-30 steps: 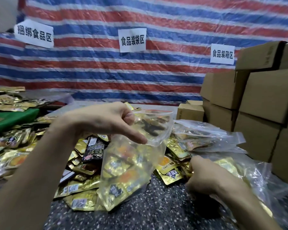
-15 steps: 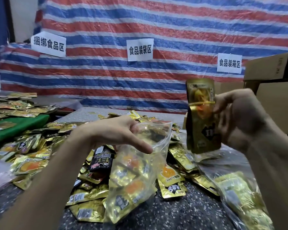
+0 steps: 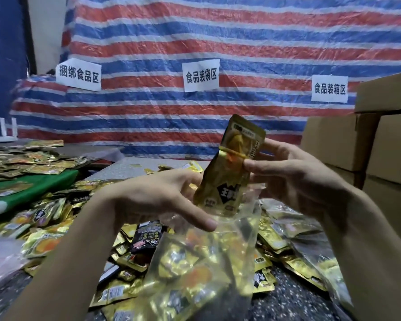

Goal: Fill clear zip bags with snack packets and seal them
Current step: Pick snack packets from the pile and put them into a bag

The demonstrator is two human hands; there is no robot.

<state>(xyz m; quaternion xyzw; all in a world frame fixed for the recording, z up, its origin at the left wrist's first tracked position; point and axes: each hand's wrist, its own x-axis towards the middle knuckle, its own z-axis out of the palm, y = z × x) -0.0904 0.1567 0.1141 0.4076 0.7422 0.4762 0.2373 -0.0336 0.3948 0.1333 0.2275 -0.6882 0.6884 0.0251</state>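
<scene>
My left hand [image 3: 158, 200] grips the open mouth of a clear zip bag [image 3: 202, 262] that hangs in front of me with several gold snack packets inside. My right hand [image 3: 287, 179] holds a bundle of gold snack packets [image 3: 229, 172] bound with a rubber band, standing upright. The bundle's lower end sits in the bag's mouth, between both hands. Loose gold and black packets [image 3: 130, 258] lie heaped on the dark speckled table [image 3: 292, 300] beneath.
Stacked cardboard boxes [image 3: 368, 144] stand at the right. More clear bags with packets [image 3: 310, 253] lie at the lower right. A green surface [image 3: 33, 191] covered with packets is at the left. A striped tarp with three paper signs [image 3: 200, 75] hangs behind.
My right hand picked up the gold bundle from the right, raised it, then carried it left and down into the bag's mouth. My left hand kept holding the bag.
</scene>
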